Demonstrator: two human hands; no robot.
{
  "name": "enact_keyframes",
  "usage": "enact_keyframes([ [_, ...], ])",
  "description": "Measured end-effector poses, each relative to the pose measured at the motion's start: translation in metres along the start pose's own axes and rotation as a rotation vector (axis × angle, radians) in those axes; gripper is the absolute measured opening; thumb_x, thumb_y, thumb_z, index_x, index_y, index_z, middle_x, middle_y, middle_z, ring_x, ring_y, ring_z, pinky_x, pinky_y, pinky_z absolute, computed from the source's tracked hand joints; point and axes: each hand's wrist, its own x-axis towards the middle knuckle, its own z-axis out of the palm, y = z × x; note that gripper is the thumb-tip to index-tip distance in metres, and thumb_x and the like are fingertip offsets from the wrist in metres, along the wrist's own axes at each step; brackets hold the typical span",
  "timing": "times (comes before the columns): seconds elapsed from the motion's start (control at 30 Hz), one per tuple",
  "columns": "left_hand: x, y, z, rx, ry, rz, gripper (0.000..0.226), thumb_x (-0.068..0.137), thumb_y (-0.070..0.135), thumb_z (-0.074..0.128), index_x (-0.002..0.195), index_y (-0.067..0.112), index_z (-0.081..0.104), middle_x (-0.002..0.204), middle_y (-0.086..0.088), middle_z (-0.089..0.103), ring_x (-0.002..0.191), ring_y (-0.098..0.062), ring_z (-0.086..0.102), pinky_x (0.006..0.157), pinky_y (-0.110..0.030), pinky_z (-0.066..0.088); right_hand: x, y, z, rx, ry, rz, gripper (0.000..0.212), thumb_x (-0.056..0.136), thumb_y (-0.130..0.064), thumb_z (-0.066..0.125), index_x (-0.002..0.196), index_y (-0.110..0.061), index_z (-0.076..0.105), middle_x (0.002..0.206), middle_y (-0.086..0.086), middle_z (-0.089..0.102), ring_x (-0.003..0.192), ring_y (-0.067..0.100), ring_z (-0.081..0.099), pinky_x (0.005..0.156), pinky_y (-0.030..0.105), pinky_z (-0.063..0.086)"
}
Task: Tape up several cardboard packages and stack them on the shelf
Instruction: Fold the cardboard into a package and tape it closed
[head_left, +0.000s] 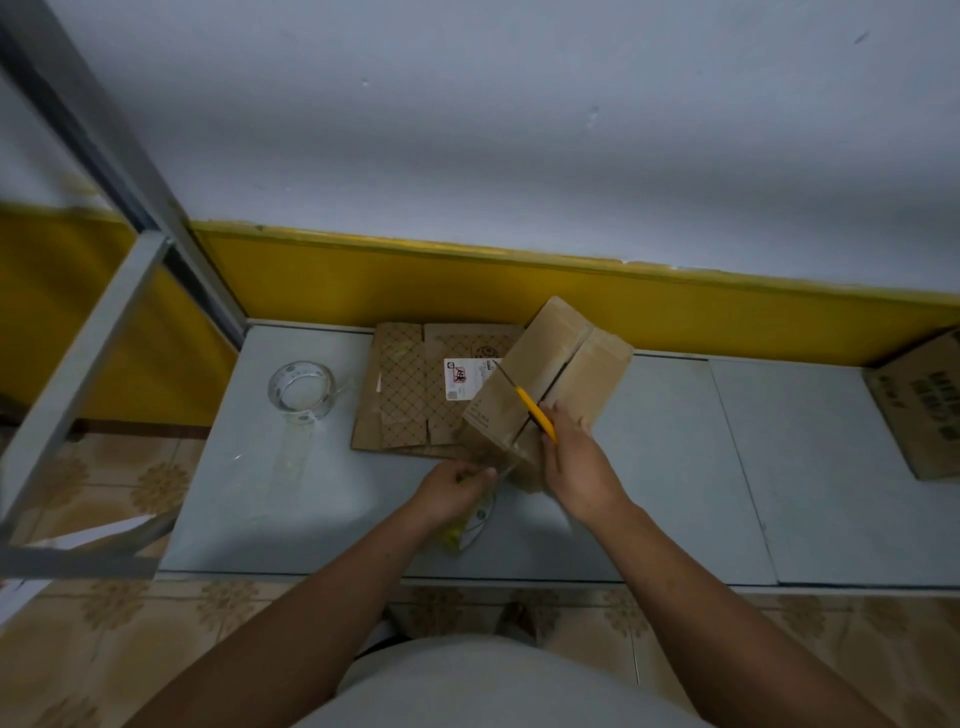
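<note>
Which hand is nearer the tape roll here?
Left. The left hand is to the right of the tape roll, at the near corner of the box; the right hand is farther right, holding a yellow cutter against it.

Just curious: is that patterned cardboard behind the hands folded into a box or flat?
Flat: the patterned cardboard lies spread on the table, partly under the plain box.
</note>
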Motion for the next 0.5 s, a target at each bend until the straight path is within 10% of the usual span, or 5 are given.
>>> enact_keyframes([
  [0.5, -0.015, 0.003, 0.006, -0.024, 0.041, 0.203, 0.046, 0.104, 0.033, 0.065, 0.143, 0.026, 0.044, 0.140, 0.005, 0.055, 0.130, -0.012, 0.052, 0.107, -0.032, 0.048, -0.034, 0.001, -0.033, 0.028, 0.066, -0.196, 0.034, 0.106, -0.012, 0.053, 0.140, -0.009, 0.058, 0.146, 0.012, 0.053, 0.138, 0.028, 0.045, 0.115, 0.028, 0.032],
])
